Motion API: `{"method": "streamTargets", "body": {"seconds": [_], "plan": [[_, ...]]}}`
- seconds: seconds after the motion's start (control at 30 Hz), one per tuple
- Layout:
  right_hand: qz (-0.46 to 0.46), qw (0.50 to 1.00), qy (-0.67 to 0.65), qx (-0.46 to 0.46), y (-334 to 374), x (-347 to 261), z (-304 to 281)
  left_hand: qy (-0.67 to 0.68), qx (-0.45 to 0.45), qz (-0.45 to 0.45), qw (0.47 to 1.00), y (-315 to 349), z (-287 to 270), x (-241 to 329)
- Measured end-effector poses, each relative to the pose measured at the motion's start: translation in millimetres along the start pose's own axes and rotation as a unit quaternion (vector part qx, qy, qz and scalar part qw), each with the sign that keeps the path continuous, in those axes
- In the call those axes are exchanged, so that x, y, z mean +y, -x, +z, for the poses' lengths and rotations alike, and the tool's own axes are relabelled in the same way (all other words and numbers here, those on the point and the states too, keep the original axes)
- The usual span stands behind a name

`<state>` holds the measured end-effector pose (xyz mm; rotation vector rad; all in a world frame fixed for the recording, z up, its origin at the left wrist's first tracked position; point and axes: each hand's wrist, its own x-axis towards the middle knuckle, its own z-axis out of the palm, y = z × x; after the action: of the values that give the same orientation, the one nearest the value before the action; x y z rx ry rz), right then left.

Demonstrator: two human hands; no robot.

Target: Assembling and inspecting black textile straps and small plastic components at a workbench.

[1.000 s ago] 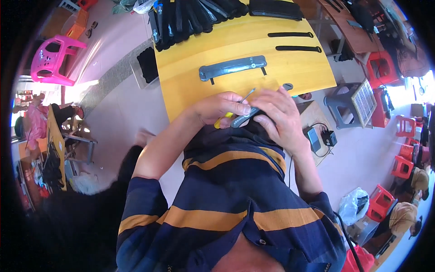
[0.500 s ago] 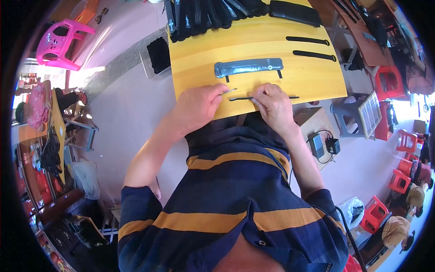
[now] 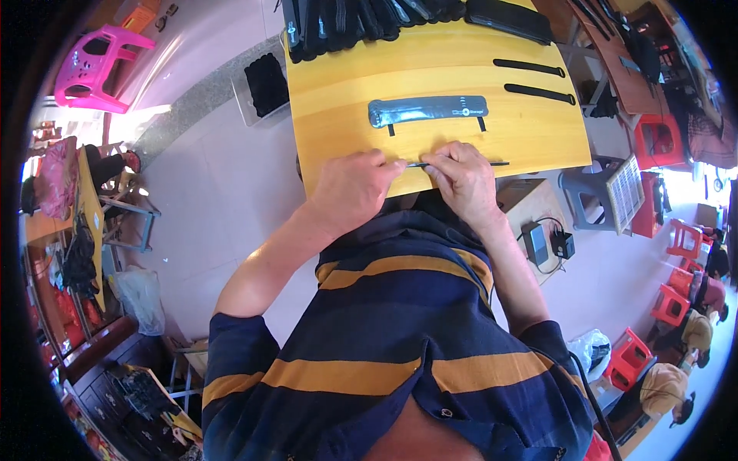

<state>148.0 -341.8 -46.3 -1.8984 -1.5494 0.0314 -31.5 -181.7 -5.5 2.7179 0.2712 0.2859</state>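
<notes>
At the near edge of the yellow table (image 3: 330, 127), my two hands meet over a thin black strap (image 3: 500, 164) seen edge-on. My right hand (image 3: 463, 180) pinches it near its middle, and the rest sticks out to the right. My left hand (image 3: 355, 184) is closed with its fingertips at the strap's left end, which they cover; any small piece also between them is hidden. Just beyond lies a long grey-blue plastic-wrapped packet (image 3: 428, 112) with two short black tabs below it. Two black straps with looped ends, an upper one (image 3: 529, 67) and a lower one (image 3: 540, 94), lie at the right.
Many black straps in bundles (image 3: 357, 31) fill the far left edge, beside a black bundle (image 3: 509, 21) at the far right. A clear bin with black items (image 3: 267, 84) stands left of the table. A grey stool (image 3: 600, 201) and a box with adapters (image 3: 536, 244) are at the right.
My left hand has moved right, bringing its fingertips onto the strap's left end; the small thin piece it held is now out of sight. My right hand keeps its pinch.
</notes>
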Motion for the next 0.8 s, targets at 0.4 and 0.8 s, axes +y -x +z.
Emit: {"method": "streamTargets", "body": {"seconds": [0.4, 0.8], "plan": [[0.008, 1.000, 0.002, -0.004, -0.2, -0.6, 0.6, -0.018, 0.004, 0.007, 1.000, -2.0, 4.2, -3.6], [0.011, 1.000, 0.000, 0.000, -0.7, -0.4, 0.2, -0.032, -0.014, 0.044, 0.998, -11.9, -3.9, -3.3]]}}
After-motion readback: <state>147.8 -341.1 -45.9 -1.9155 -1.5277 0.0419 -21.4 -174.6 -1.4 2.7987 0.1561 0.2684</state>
